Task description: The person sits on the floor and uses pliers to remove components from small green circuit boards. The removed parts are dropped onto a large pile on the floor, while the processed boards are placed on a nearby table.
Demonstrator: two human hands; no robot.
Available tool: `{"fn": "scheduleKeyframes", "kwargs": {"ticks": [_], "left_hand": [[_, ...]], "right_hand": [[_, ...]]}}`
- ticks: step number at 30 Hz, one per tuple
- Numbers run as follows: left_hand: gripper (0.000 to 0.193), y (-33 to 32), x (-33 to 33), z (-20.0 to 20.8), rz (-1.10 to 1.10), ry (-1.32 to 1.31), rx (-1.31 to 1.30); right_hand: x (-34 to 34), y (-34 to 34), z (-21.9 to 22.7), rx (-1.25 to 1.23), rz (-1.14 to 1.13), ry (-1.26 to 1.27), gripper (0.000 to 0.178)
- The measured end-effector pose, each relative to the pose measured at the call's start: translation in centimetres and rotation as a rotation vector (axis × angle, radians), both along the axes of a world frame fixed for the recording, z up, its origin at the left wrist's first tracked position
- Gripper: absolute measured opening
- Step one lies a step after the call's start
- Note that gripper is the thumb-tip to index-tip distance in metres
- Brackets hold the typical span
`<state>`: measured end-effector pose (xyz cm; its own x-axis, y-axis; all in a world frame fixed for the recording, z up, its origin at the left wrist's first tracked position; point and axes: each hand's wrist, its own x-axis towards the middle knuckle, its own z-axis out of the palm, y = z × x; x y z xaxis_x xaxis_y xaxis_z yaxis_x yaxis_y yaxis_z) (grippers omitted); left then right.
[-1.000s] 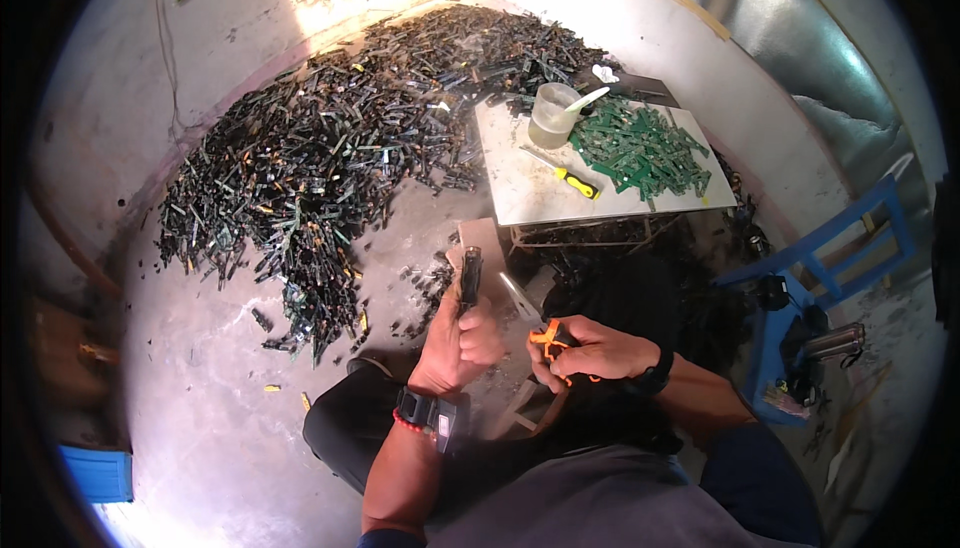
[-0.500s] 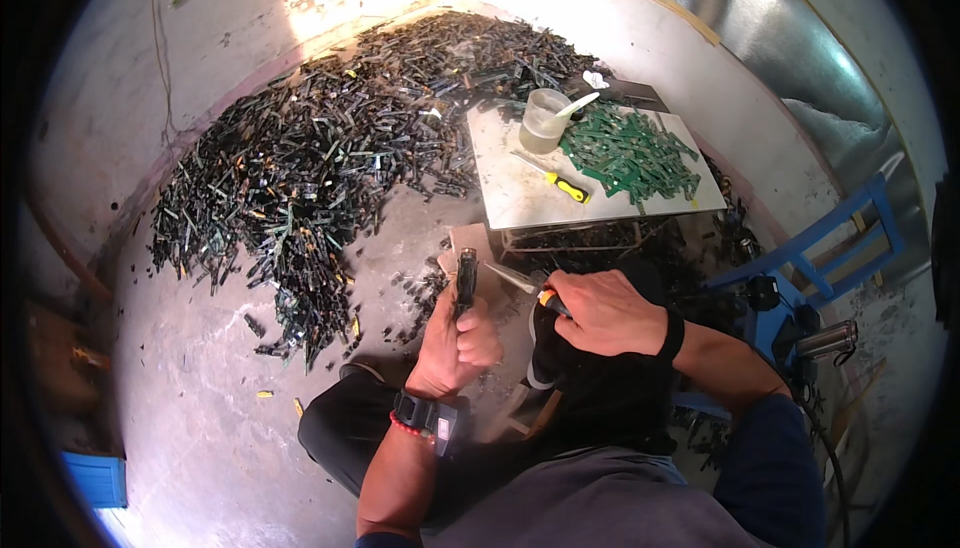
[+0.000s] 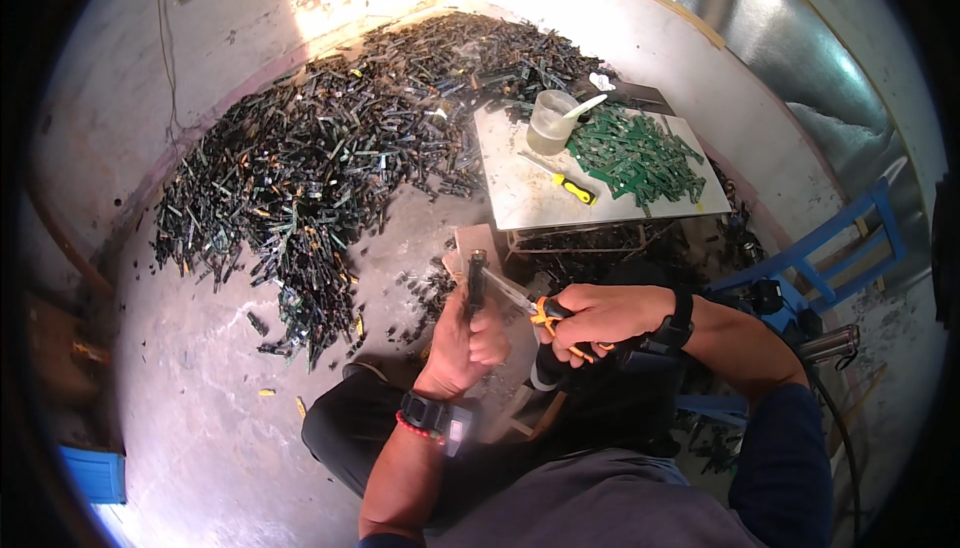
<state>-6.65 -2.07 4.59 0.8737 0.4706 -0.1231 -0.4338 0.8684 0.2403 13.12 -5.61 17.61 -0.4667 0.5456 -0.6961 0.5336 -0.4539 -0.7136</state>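
My left hand (image 3: 462, 346) is closed around a narrow dark strip-shaped piece (image 3: 477, 280), held upright with its upper end above the fingers. In my right hand (image 3: 622, 314) is a pair of long-nose pliers (image 3: 546, 312) with orange and black handles. The jaws point left and their tips meet the side of the dark piece near its top; whether they grip it I cannot tell. A brownish block (image 3: 472, 239) lies just behind the dark piece.
A large pile of dark strips (image 3: 300, 178) covers the floor ahead and left. On a low white-topped table (image 3: 510, 203) are green circuit-board strips (image 3: 635, 158), a cloudy plastic cup (image 3: 550, 123) and a yellow-and-black screwdriver (image 3: 574, 188). A blue chair (image 3: 805, 268) stands at right.
The pliers' tips have moved left and down onto the dark piece. My right hand has turned, showing more of the handles. The left hand has shifted slightly, still holding the piece.
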Motion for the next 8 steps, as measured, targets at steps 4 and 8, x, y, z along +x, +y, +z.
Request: {"fn": "scheduleKeyframes", "kwargs": {"ticks": [4, 8], "left_hand": [[0.053, -0.1, 0.2, 0.2, 0.002, 0.079, -0.009], [0.054, 0.0, 0.2, 0.3, 0.005, 0.103, -0.064]], "right_hand": [[-0.9, -0.4, 0.0, -0.130, -0.161, 0.129, 0.019], [-0.7, -0.5, -0.8, -0.218, -0.199, 0.233, 0.021]]}}
